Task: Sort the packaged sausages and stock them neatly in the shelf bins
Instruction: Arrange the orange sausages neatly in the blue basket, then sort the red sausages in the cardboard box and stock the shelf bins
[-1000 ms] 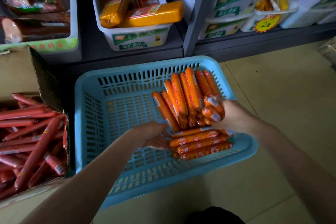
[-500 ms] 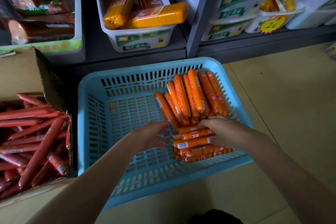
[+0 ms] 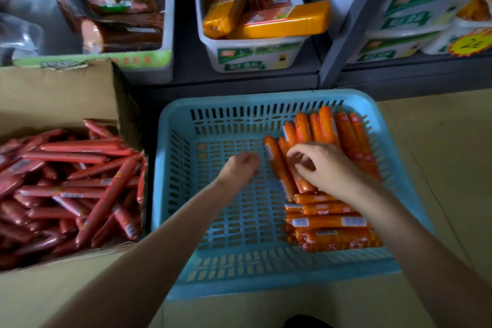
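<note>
Inside the blue basket (image 3: 170,168), orange sausages (image 3: 332,138) lie packed against its right wall for neat rows, the right hand (image 3: 327,168) with loosely spread fingers nudging them, the left hand (image 3: 239,168) curled, holding nothing visible.

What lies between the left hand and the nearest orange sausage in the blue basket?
Nothing but bare slotted floor of the blue basket, in the head view. The left hand, fingers curled, holds nothing and stops just short of the leftmost orange sausage.
</note>
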`<action>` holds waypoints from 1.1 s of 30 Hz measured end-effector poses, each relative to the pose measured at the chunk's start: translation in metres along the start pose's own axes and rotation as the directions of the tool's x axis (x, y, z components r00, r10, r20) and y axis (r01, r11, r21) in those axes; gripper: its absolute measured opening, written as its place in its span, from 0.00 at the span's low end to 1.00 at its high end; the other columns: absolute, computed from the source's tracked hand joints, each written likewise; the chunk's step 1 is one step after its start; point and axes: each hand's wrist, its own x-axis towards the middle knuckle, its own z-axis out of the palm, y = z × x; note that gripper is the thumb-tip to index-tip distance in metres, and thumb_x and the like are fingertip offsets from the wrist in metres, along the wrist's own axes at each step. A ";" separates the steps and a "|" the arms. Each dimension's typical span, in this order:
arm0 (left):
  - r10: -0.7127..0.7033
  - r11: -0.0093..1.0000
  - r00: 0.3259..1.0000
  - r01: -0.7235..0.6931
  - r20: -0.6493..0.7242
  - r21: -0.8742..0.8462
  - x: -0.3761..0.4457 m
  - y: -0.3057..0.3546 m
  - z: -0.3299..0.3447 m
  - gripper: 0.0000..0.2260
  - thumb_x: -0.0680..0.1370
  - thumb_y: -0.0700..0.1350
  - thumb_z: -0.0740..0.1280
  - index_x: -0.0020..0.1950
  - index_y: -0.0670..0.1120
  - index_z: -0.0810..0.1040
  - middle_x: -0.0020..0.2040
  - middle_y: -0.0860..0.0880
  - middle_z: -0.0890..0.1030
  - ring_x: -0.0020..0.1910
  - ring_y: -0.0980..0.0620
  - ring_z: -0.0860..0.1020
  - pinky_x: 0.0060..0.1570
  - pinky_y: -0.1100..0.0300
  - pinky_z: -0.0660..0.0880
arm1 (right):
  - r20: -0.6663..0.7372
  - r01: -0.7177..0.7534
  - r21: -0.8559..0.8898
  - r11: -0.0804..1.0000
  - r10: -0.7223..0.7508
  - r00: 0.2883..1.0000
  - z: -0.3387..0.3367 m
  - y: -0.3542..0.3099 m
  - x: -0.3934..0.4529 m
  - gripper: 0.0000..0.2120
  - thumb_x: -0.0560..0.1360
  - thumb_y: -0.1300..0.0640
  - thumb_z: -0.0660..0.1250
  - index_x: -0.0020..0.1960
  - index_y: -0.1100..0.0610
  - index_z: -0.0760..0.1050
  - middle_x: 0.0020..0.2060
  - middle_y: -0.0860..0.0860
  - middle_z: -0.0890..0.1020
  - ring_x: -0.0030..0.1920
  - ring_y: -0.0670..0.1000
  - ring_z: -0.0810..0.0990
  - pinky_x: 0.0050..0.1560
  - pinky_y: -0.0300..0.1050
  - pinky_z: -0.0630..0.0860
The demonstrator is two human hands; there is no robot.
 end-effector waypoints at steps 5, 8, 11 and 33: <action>0.465 0.634 0.885 -0.305 -0.035 0.710 -0.038 0.013 -0.116 0.23 0.72 0.48 0.54 0.61 0.40 0.75 0.57 0.41 0.78 0.56 0.42 0.78 0.55 0.56 0.70 | -0.090 0.128 0.140 0.982 -0.116 0.989 0.018 -0.063 0.069 0.12 0.74 0.63 0.66 0.57 0.58 0.77 0.50 0.50 0.81 0.47 0.47 0.79 0.48 0.37 0.69; 0.543 0.475 0.837 -0.371 0.067 0.798 -0.074 0.019 -0.191 0.21 0.70 0.45 0.53 0.55 0.38 0.77 0.50 0.41 0.80 0.47 0.43 0.81 0.49 0.60 0.70 | -0.039 0.255 0.202 0.946 -0.252 0.967 0.028 -0.129 0.102 0.13 0.73 0.64 0.67 0.58 0.60 0.76 0.52 0.53 0.81 0.43 0.48 0.77 0.44 0.35 0.67; 0.546 0.154 0.784 -0.440 0.295 0.884 -0.108 0.011 -0.231 0.17 0.69 0.42 0.55 0.49 0.42 0.80 0.46 0.44 0.81 0.41 0.46 0.81 0.45 0.61 0.69 | -0.024 0.419 0.163 0.893 -0.421 0.907 0.040 -0.195 0.118 0.09 0.73 0.62 0.67 0.54 0.60 0.77 0.48 0.53 0.80 0.42 0.49 0.76 0.45 0.40 0.71; 0.084 0.085 0.923 -0.381 0.375 0.920 -0.055 -0.076 -0.262 0.36 0.74 0.67 0.58 0.75 0.62 0.43 0.76 0.41 0.38 0.72 0.30 0.35 0.66 0.27 0.41 | 0.487 0.379 -0.615 0.691 -0.044 0.872 0.099 -0.271 0.035 0.19 0.78 0.50 0.58 0.66 0.56 0.70 0.64 0.55 0.69 0.70 0.56 0.61 0.74 0.51 0.46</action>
